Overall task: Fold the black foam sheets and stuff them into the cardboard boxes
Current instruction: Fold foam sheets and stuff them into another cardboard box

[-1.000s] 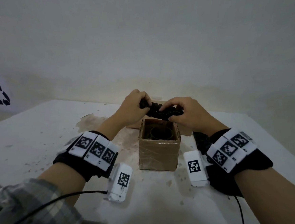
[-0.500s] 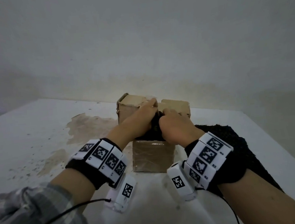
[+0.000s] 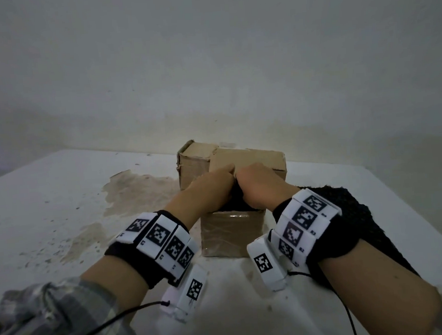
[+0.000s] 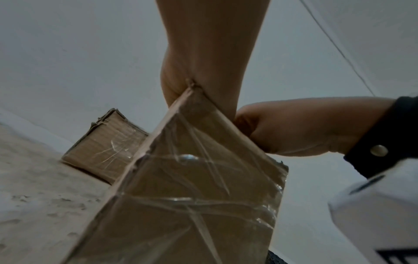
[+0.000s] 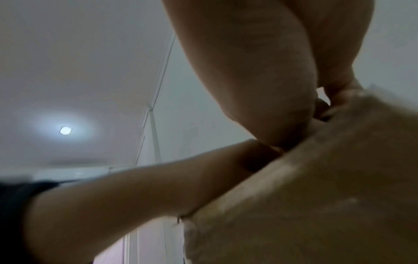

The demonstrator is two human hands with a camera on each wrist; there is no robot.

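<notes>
A small taped cardboard box point(image 3: 233, 235) stands on the white table point(image 3: 59, 206) in front of me. My left hand point(image 3: 211, 192) and right hand point(image 3: 261, 188) are side by side in its open top, fingers curled down on the folded black foam sheet point(image 3: 237, 203). Only a dark strip of foam shows between them. In the left wrist view the left hand point(image 4: 203, 71) bears on the corner of the box point(image 4: 192, 196), with the right hand point(image 4: 305, 128) beside it. The right wrist view is blurred: the right hand point(image 5: 260, 89) over the box point(image 5: 316, 196).
Two more cardboard boxes point(image 3: 192, 167) point(image 3: 251, 159) stand just behind the near one, close to the wall. Another black foam sheet point(image 3: 355, 209) lies on the table under my right forearm. A brown stain point(image 3: 137, 189) marks the table at the left.
A second ago both hands held the bunched foam above the open box. They have since gone down into the box with it, and most of the foam is now hidden inside.
</notes>
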